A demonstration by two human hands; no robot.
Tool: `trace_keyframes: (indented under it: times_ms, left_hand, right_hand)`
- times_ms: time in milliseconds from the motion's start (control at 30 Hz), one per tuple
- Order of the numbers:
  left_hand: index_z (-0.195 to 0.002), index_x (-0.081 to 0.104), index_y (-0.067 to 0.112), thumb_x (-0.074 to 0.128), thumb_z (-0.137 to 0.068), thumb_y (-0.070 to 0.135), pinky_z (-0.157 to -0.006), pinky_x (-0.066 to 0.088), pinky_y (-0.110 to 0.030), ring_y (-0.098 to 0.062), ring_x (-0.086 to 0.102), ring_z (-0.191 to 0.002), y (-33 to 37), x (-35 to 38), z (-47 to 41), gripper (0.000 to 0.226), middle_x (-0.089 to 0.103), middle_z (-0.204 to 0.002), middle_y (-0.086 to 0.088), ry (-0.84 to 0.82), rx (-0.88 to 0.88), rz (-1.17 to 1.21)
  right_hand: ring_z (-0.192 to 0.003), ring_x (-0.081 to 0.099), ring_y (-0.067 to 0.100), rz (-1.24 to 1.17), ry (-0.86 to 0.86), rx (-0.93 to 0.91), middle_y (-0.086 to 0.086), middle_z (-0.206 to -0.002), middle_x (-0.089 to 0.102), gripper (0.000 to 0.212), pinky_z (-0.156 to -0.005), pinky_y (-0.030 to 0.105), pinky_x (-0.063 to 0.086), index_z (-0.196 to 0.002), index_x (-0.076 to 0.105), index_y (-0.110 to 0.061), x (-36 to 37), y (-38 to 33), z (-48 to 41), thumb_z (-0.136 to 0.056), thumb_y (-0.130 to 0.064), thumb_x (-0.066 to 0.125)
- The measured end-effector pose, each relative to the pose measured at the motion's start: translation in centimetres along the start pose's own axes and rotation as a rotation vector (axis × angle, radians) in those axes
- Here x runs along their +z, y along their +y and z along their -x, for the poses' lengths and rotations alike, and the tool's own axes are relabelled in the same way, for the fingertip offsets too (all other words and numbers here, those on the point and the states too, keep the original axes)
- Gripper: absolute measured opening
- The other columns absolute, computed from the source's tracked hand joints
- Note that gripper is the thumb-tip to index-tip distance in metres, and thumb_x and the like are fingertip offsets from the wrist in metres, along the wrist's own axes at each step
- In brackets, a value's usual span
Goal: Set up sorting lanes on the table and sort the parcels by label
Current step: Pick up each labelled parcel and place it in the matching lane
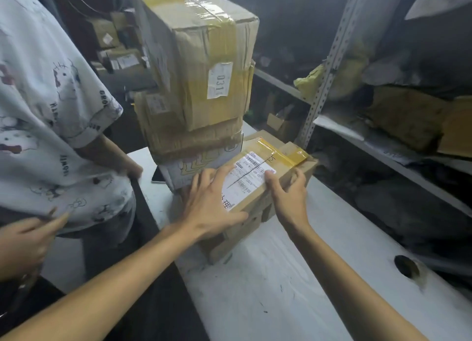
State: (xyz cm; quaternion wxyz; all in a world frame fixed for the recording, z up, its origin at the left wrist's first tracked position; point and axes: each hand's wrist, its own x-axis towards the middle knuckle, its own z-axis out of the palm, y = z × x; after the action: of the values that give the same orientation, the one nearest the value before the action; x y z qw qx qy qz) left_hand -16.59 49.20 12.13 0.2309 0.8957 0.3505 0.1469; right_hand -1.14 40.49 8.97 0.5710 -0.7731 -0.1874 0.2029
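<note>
Holding labelled parcel [251, 179], left hand [212, 210] flat, right hand [288, 197] gripping, cartons [204, 59] behind.

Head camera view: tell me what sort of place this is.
Probably a courier parcel stockroom: taped cardboard boxes stacked on the table, a barcoded shipping label on the small box in front, and slotted metal shelving loaded with wrapped parcels.
</note>
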Motion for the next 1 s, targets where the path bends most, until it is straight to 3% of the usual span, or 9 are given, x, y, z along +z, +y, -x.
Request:
trace_keyframes:
  times_ms: [200,400,500,600,667,733,800,900,1000]
  left_hand:
    - [-0.146,0.019,0.040,0.062,-0.054,0.064,-0.095,0.030,-0.028,-0.019,0.035,-0.122,3.1,-0.9,4.0,0.105,0.038,-0.130,0.005,0.039,-0.018,-0.004]
    - [-0.148,0.012,0.039,0.061,-0.078,0.068,-0.109,0.032,-0.041,-0.025,0.036,-0.134,4.1,-2.3,8.1,0.090,0.035,-0.143,0.000,-0.027,-0.041,-0.004]
    - [-0.149,0.016,0.036,0.049,-0.084,0.068,-0.111,0.027,-0.037,-0.021,0.032,-0.139,4.5,-3.4,10.5,0.080,0.032,-0.149,0.001,-0.030,0.018,0.125]
    - [-0.153,0.015,0.030,0.051,-0.064,0.080,-0.117,0.014,-0.038,-0.014,0.011,-0.147,4.7,-6.0,9.4,0.108,0.012,-0.158,0.004,0.375,-0.036,0.284]
    - [-0.155,0.008,0.027,0.072,-0.063,0.071,-0.117,0.003,-0.030,-0.006,-0.002,-0.146,6.2,-8.2,6.0,0.120,0.000,-0.160,0.010,0.498,-0.049,0.271]
    - [-0.152,0.023,0.016,0.083,-0.069,0.051,-0.106,0.017,-0.017,-0.009,0.021,-0.142,8.8,-9.2,2.6,0.108,0.024,-0.155,0.005,0.335,-0.102,0.330]
    - [-0.143,0.039,0.007,0.079,-0.076,0.045,-0.094,0.030,-0.019,-0.022,0.043,-0.135,9.7,-8.4,0.8,0.087,0.045,-0.148,-0.007,0.192,-0.157,0.424]
    - [-0.142,0.042,0.006,0.072,-0.084,0.043,-0.088,0.028,-0.016,-0.024,0.047,-0.131,9.5,-6.4,0.9,0.076,0.047,-0.147,-0.007,0.163,-0.161,0.464]
    - [-0.143,0.039,0.004,0.069,-0.089,0.031,-0.073,0.018,0.002,-0.008,0.040,-0.114,10.7,-5.9,2.4,0.067,0.031,-0.133,0.011,0.205,-0.053,0.429]
  right_hand:
    - [-0.125,0.053,0.031,-0.289,-0.157,0.193,-0.002,-0.142,0.047,0.081,-0.079,0.052,0.059,-0.152,0.018,-0.037,-2.7,-0.7,3.0,-0.089,-0.055,0.065]
    - [-0.119,0.058,0.031,-0.213,-0.175,0.162,0.000,-0.139,0.050,0.074,-0.060,0.041,0.060,-0.145,0.025,-0.037,-4.6,-1.8,6.3,-0.088,-0.056,0.066]
    - [-0.119,0.057,0.031,-0.200,-0.159,0.174,0.001,-0.139,0.049,0.073,-0.070,0.051,0.061,-0.146,0.026,-0.034,-5.8,-2.4,8.2,-0.089,-0.057,0.064]
    - [-0.127,0.049,0.036,-0.259,-0.098,0.194,0.002,-0.144,0.042,0.079,-0.093,0.062,0.053,-0.151,0.022,-0.034,-6.2,-4.2,8.7,-0.089,-0.055,0.065]
    - [-0.130,0.045,0.037,-0.252,-0.062,0.184,0.005,-0.147,0.041,0.087,-0.101,0.061,0.047,-0.152,0.025,-0.034,-5.1,-6.9,7.4,-0.082,-0.059,0.068]
    - [-0.130,0.044,0.038,-0.205,-0.019,0.215,0.006,-0.144,0.042,0.087,-0.104,0.060,0.045,-0.149,0.029,-0.035,-4.3,-8.5,6.1,-0.075,-0.062,0.066]
    - [-0.125,0.048,0.036,-0.204,-0.008,0.213,0.007,-0.138,0.048,0.088,-0.101,0.060,0.047,-0.145,0.033,-0.036,-4.5,-8.1,6.2,-0.069,-0.065,0.065]
    - [-0.119,0.054,0.034,-0.138,-0.028,0.201,0.003,-0.132,0.053,0.090,-0.095,0.061,0.051,-0.137,0.038,-0.039,-6.4,-6.2,5.6,-0.057,-0.069,0.065]
    - [-0.117,0.055,0.034,-0.066,-0.033,0.177,0.000,-0.129,0.055,0.086,-0.095,0.060,0.051,-0.129,0.039,-0.045,-7.8,-6.1,5.9,-0.051,-0.075,0.063]
